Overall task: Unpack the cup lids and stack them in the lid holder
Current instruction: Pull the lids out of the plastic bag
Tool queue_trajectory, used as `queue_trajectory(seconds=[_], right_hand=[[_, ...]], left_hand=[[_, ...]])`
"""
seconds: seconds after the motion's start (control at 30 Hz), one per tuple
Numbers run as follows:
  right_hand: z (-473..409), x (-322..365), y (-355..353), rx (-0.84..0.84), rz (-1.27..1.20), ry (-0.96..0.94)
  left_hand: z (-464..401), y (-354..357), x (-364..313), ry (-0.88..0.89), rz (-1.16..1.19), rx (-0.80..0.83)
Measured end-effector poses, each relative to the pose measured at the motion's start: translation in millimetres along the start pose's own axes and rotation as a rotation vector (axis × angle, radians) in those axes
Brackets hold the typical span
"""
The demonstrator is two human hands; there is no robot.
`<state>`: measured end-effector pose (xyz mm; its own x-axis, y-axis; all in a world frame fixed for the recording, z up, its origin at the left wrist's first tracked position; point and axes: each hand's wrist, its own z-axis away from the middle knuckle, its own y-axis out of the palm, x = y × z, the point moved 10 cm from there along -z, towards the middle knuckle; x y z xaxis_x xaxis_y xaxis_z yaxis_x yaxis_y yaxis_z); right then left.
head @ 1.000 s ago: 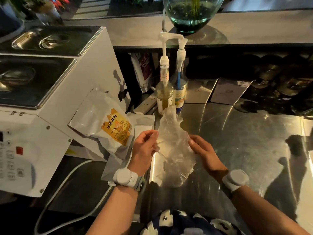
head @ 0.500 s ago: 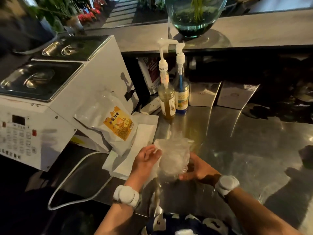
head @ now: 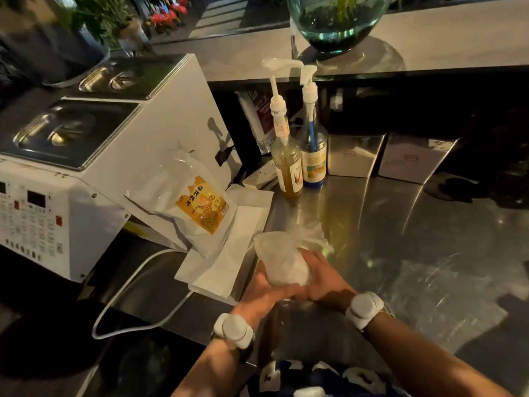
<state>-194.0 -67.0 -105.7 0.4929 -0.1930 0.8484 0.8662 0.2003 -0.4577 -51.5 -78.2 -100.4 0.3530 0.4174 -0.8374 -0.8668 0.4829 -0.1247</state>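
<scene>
Clear, crinkly plastic is bunched up between two hands over the shiny steel counter (head: 400, 224). It is a thin plastic bag (head: 282, 260), squashed into a soft lump. Whether any cup lids are inside is too blurry to tell. The left hand (head: 264, 285) is cupping the bag from the left and from below, with its fingers curling round it. The right hand (head: 325, 277) is gripping the bag from the right, with fingers wrapping over its side. Both hands are touching each other under the bag. Each wrist is wearing a white round band.

Just to the left of the hands, a white packet with an orange label (head: 197, 204) is leaning against a big white machine (head: 94, 179). The packet is sitting on some flat white paper bags (head: 229, 253). A white cable (head: 128, 299) is hanging down from the machine. Further back on the counter, two pump bottles are standing side by side: one with yellow syrup (head: 287, 167) and one with a blue straw inside (head: 313, 159). A green glass bowl (head: 335, 21) is sitting on the high shelf behind them.
</scene>
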Motion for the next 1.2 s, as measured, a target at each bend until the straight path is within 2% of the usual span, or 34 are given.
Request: queue_trajectory(seconds=[0.3,0.5,0.6,0.7,0.8,0.93,1.2], right_hand=[[-5.6,11.0,-15.4,-0.084,-0.098,-0.037],[4.5,48.0,-53.9,-0.237,-0.132,-0.149],[15.2,69.8,-78.2,-0.396,-0.178,-0.214],[21.4,89.6,-97.3,-0.490,-0.212,-0.245],[17.1,95.2,-107.3,-0.444,-0.250,-0.216],[19.3,102.4,-125.3,-0.471,-0.093,-0.243],[32.6,129.5,-150.3,-0.651,-0.048,-0.387]], left_hand=[[-10.8,-0.1,-8.1,0.022,0.266,-0.128],[-9.3,0.5,-56.8,0.206,0.515,-0.004],[-10.9,10.2,-68.0,0.158,0.641,0.090],[-13.7,17.4,-76.3,0.125,0.663,0.127],[-15.4,18.7,-84.4,0.130,0.693,0.119],[-8.0,23.1,-111.6,0.255,0.647,0.216],[-3.7,21.4,-136.6,0.308,0.598,0.188]])
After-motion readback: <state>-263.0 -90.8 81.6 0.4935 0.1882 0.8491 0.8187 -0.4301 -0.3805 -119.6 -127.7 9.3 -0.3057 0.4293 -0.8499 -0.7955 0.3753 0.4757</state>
